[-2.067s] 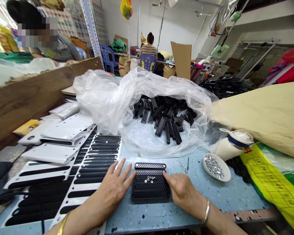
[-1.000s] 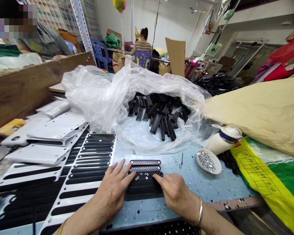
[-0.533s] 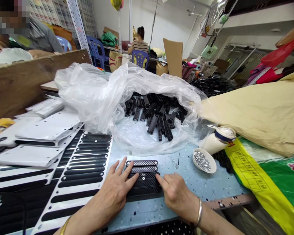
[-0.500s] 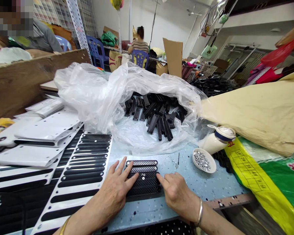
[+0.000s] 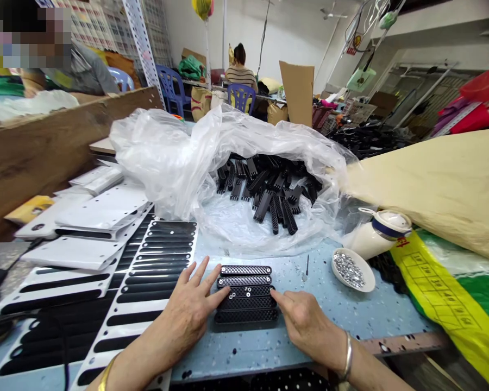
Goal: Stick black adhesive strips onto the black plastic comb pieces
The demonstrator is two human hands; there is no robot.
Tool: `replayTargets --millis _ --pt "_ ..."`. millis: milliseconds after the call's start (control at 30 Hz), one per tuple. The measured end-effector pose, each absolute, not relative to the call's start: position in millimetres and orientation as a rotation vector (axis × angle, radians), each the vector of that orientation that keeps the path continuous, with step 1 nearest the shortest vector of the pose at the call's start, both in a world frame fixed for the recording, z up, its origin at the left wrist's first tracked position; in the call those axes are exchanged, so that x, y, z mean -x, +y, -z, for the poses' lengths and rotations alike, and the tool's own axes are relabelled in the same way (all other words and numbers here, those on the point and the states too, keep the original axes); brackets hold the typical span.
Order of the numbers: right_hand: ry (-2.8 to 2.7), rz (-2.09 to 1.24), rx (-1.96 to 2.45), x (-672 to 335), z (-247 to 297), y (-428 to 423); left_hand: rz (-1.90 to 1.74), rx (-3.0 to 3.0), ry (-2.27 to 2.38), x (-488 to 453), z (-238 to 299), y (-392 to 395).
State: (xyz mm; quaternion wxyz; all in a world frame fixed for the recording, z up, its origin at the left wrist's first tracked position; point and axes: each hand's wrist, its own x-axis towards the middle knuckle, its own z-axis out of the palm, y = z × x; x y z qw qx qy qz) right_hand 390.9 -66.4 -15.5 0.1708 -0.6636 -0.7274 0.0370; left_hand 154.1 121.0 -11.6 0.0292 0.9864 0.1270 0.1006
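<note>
Several black strips (image 5: 246, 316) with a diamond-patterned surface lie side by side on the blue tabletop. The upper two carry small silver ring-like pieces at their ends, and a few loose silver rings (image 5: 248, 294) lie on the third strip. My left hand (image 5: 193, 301) has its fingers spread, its index fingertip on the third strip's left end close to the loose rings and its middle finger by the top strip. At the third strip's right end rests the index fingertip of my right hand (image 5: 305, 315). Its other fingers are curled under, hiding whatever they might hold.
A clear plastic bag (image 5: 167, 157) spills black strips behind. To the right are a white bowl (image 5: 369, 274) of silver pieces, a lidded cream container (image 5: 362, 239) and a thin tool (image 5: 307, 265). White sheets with black strips (image 5: 175, 239) cover the left. Two people sit further back.
The view has shifted, so things sit further right in the picture. My left fingers have drawn slightly left off the strips, and more silver rings show by the index fingertip.
</note>
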Motion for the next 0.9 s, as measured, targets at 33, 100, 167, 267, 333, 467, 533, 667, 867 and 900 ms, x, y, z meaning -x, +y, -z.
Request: replayTargets --millis 33,100,167,267,333,467,533,667,867,900 --pt "-2.063 -0.098 1.871 -390.7 16.9 -66.8 -0.304 -3.051 0.391 -151.5 11.1 121.2" --pt "-2.063 -0.082 1.84 -390.4 19.4 -67.4 -0.298 -3.061 0.397 -146.4 9.7 121.2" --pt "-2.064 -0.061 1.816 -390.2 21.4 -67.4 -0.286 -3.067 0.403 -141.5 8.5 121.0" --pt "-2.072 -0.012 1.799 -389.9 23.1 -66.7 -0.252 -3.077 0.408 -135.7 9.7 120.9" --pt "-2.083 0.023 1.797 -389.4 23.3 -66.1 -0.25 -3.085 0.395 -134.1 13.7 120.5" --pt "-2.108 0.057 1.805 -387.9 21.9 -65.8 -0.332 -3.107 0.348 -138.3 26.4 115.2" --pt "-2.119 0.059 1.806 -387.1 21.0 -65.8 -0.365 -3.152 0.307 -142.4 30.8 110.2" --pt "-2.129 0.074 1.814 -385.1 19.2 -65.2 -0.363 -3.233 0.258 -147.9 31.9 102.5" --pt "-2.118 0.029 1.826 -384.6 19.4 -64.7 -0.284 -3.226 0.127 -149.8 23.5 108.5" --pt "-2.106 0.016 1.817 -385.3 19.4 -64.4 -0.268 -3.213 0.122 -149.9 20.3 111.2"
